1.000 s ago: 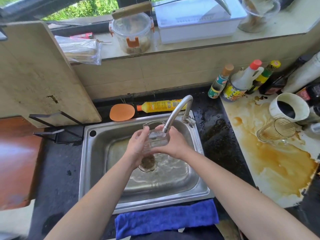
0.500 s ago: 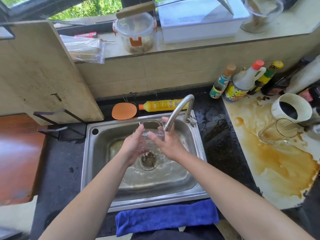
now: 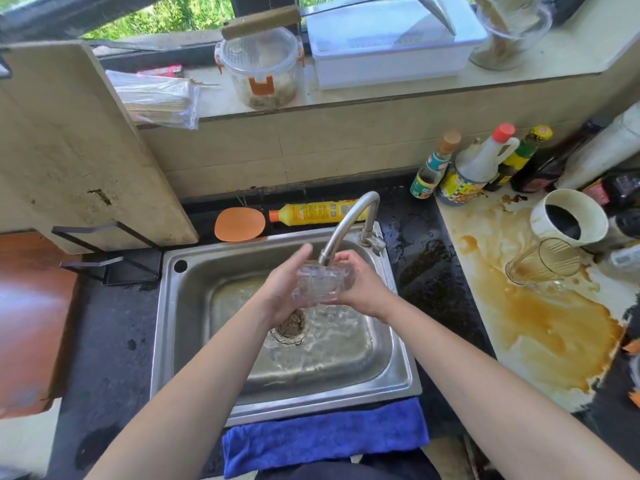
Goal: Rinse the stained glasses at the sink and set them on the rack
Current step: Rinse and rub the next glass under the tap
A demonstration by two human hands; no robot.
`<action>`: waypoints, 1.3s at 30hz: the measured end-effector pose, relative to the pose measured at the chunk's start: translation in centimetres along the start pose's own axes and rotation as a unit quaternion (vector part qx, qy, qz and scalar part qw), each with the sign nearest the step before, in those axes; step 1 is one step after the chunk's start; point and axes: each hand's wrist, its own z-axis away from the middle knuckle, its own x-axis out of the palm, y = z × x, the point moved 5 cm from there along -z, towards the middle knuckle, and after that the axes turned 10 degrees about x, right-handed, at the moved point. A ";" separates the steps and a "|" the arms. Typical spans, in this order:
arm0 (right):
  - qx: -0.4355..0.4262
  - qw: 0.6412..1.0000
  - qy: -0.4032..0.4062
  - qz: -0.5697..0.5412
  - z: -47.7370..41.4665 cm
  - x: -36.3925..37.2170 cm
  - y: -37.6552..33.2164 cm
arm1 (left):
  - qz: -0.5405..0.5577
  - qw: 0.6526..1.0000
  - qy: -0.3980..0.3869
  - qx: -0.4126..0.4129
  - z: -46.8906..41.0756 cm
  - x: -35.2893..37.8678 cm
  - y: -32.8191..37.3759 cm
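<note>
Head camera is looking down past a blue cloth lying on the table's near edge against the sink. Over the basin, the left hand and right hand are both gripping a clear glass from either side, directly under the faucet spout. Farther right, a stained glass is lying tipped in a brown spill. A yellow bottle is lying behind the sink.
</note>
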 end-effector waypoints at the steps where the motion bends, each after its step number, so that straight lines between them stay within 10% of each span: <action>1: -0.004 1.000 -0.011 0.005 -0.1 -0.1 0.2 | -0.035 0.999 -0.008 0.011 -0.2 0.3 0.0; 7: 0.110 0.981 -0.100 -0.125 0.6 -1.0 1.4 | -0.027 0.996 -0.017 0.087 -0.7 -0.2 -0.9; 13: 0.153 0.872 -0.209 -0.416 0.2 0.1 0.4 | -0.011 0.992 -0.057 0.111 0.2 -0.5 -0.2; 19: 0.135 0.980 -0.008 -0.149 -0.7 1.2 -0.2 | -0.033 0.993 -0.086 0.070 0.9 -0.6 -0.5; 22: 0.065 0.997 -0.009 -0.038 -0.8 1.2 -0.6 | 0.021 0.999 0.023 0.029 1.1 -1.4 0.0; 34: 0.127 0.988 -0.089 0.011 -1.4 1.4 0.0 | 0.037 0.989 0.016 0.139 1.7 -2.5 0.3; 39: 0.029 0.974 -0.025 0.223 -1.5 1.2 -1.0 | -0.029 0.997 0.015 0.075 1.7 -2.9 0.0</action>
